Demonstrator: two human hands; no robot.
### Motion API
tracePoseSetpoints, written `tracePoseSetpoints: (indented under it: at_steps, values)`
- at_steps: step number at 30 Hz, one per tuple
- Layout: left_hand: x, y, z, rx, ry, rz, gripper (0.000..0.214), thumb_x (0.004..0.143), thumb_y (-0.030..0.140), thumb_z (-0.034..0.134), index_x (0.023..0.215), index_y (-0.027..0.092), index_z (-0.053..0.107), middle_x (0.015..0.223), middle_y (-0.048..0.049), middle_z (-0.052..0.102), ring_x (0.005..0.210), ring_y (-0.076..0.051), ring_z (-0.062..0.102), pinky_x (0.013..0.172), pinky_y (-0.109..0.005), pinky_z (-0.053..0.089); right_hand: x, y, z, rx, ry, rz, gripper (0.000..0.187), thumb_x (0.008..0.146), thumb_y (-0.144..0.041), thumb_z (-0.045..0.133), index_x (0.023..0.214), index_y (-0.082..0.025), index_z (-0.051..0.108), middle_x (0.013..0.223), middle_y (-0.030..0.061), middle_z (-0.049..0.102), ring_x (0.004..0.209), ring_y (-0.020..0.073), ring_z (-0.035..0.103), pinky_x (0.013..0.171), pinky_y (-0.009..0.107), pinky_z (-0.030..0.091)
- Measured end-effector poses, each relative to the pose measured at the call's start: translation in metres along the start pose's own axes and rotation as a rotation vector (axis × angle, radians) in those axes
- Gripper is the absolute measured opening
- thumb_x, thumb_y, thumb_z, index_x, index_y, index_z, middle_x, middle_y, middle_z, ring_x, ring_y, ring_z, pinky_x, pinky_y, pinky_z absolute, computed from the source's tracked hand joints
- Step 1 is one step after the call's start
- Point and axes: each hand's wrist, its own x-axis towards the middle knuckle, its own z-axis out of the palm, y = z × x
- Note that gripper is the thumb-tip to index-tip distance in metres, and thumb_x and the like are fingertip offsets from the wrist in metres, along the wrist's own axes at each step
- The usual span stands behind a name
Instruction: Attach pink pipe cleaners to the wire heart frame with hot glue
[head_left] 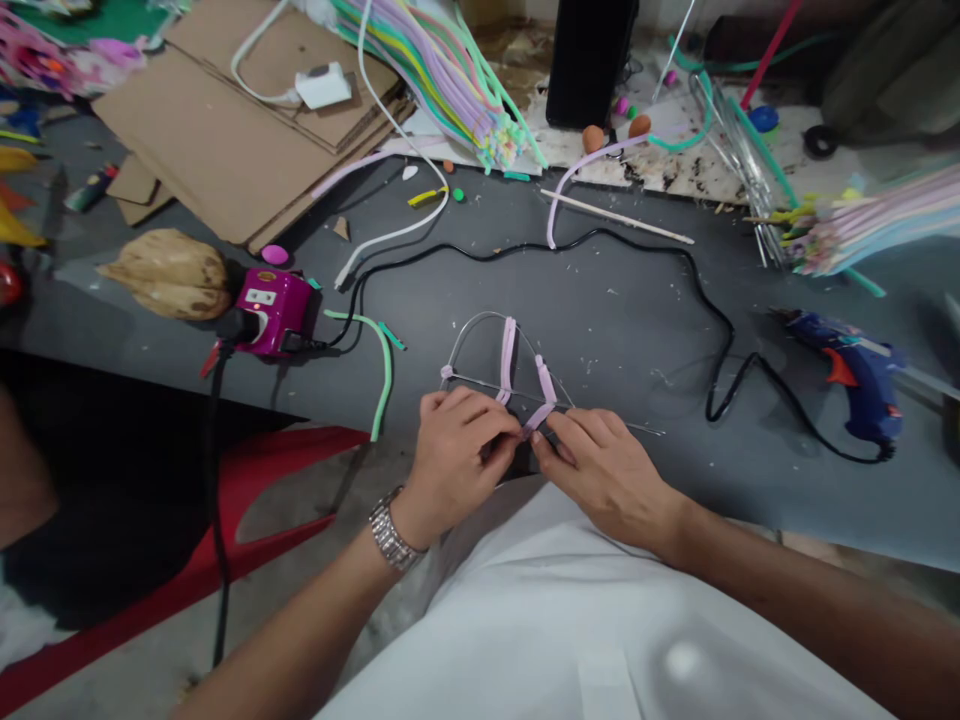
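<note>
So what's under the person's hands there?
A bent wire frame bound with pale pink strips lies on the grey table, beneath the left hand and right hand. Their fingers cover the frame's near end, so that part can't be seen.

Craft workshop, seen from the bench edge: a grey workbench [615,300] bore a wire frame sleeved with pink tubing [508,360] at centre, bundled pastel straws [442,80] at 12 o'clock, corrugated cardboard sheets [217,130] at 10 o'clock and a blue hot-glue gun [847,375] at 3 o'clock.
</note>
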Motion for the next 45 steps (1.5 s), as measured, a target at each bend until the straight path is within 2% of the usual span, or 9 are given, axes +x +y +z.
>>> tracePoseSetpoints:
  at_steps: [6,12,18,23,26,29,33,38,45]
  values:
    - [0.011,-0.004,-0.004,0.064,-0.102,0.082,0.015,0.091,0.014,0.061,0.081,0.023,0.068,0.082,0.001,0.074,0.081,-0.02,0.061,0.079,-0.042,0.032,0.002,0.002,-0.004,-0.023,-0.056,-0.06,0.032,0.095,-0.011,0.048,0.122,-0.01,0.065,0.117,0.0184,0.063,0.1,0.0287,0.05,0.082,0.042,0.042]
    - [0.022,-0.004,-0.009,0.114,-0.212,0.141,0.016,0.091,0.013,0.059,0.079,0.022,0.067,0.079,0.0002,0.071,0.081,-0.021,0.059,0.08,-0.043,0.03,0.005,0.003,-0.005,-0.035,-0.061,-0.072,0.025,0.096,-0.013,0.05,0.114,-0.012,0.067,0.116,0.018,0.064,0.099,0.0276,0.052,0.08,0.04,0.041]
    - [0.03,-0.005,-0.01,0.134,-0.268,0.218,0.016,0.09,0.012,0.057,0.078,0.019,0.064,0.078,-0.0006,0.069,0.081,-0.02,0.057,0.08,-0.042,0.028,0.005,0.002,-0.005,-0.044,-0.038,-0.068,0.022,0.098,-0.013,0.049,0.11,-0.014,0.068,0.115,0.0174,0.064,0.098,0.0267,0.052,0.079,0.04,0.04]
    - [0.029,-0.005,-0.007,0.146,-0.278,0.227,0.011,0.088,0.011,0.06,0.08,0.019,0.062,0.08,-0.0014,0.07,0.084,-0.021,0.058,0.08,-0.041,0.029,0.003,0.003,-0.005,-0.053,-0.043,-0.071,0.021,0.097,-0.013,0.05,0.109,-0.014,0.067,0.113,0.0163,0.064,0.095,0.026,0.052,0.078,0.039,0.039]
    - [0.022,-0.007,-0.004,0.141,-0.203,0.179,0.006,0.09,0.015,0.063,0.087,0.02,0.064,0.083,-0.001,0.071,0.084,-0.021,0.059,0.081,-0.041,0.031,0.002,0.004,-0.004,-0.055,-0.041,-0.069,0.026,0.096,-0.011,0.05,0.115,-0.012,0.067,0.118,0.0173,0.064,0.099,0.027,0.052,0.08,0.04,0.039]
    - [0.007,-0.009,0.0,0.099,-0.02,0.129,0.004,0.092,0.017,0.064,0.09,0.02,0.064,0.084,-0.0014,0.073,0.083,-0.02,0.06,0.082,-0.04,0.034,0.001,0.004,-0.002,-0.046,-0.032,-0.053,0.03,0.096,-0.011,0.049,0.122,-0.011,0.065,0.121,0.0172,0.063,0.101,0.0273,0.051,0.081,0.041,0.039]
    - [-0.015,-0.006,0.008,0.122,0.175,0.18,0.009,0.091,0.014,0.064,0.089,0.021,0.069,0.086,-0.0028,0.074,0.085,-0.019,0.061,0.081,-0.039,0.037,-0.001,0.004,0.001,-0.03,-0.016,-0.05,0.031,0.096,-0.011,0.049,0.123,-0.011,0.065,0.116,0.016,0.065,0.1,0.0275,0.051,0.083,0.041,0.038]
    - [-0.026,-0.003,0.013,0.2,0.189,0.29,0.015,0.088,0.01,0.066,0.097,0.021,0.072,0.089,-0.0028,0.076,0.089,-0.02,0.061,0.08,-0.038,0.039,-0.001,0.005,0.004,-0.044,0.02,-0.059,0.03,0.096,-0.011,0.05,0.122,-0.01,0.065,0.118,0.0174,0.064,0.099,0.0277,0.051,0.083,0.042,0.038]
    - [-0.026,-0.005,0.012,0.278,0.151,0.35,0.015,0.089,0.011,0.066,0.101,0.018,0.072,0.09,-0.0037,0.075,0.09,-0.021,0.059,0.078,-0.038,0.038,0.0,0.006,0.004,-0.043,0.02,-0.073,0.03,0.096,-0.011,0.049,0.121,-0.01,0.065,0.116,0.0181,0.064,0.098,0.0279,0.051,0.081,0.042,0.039]
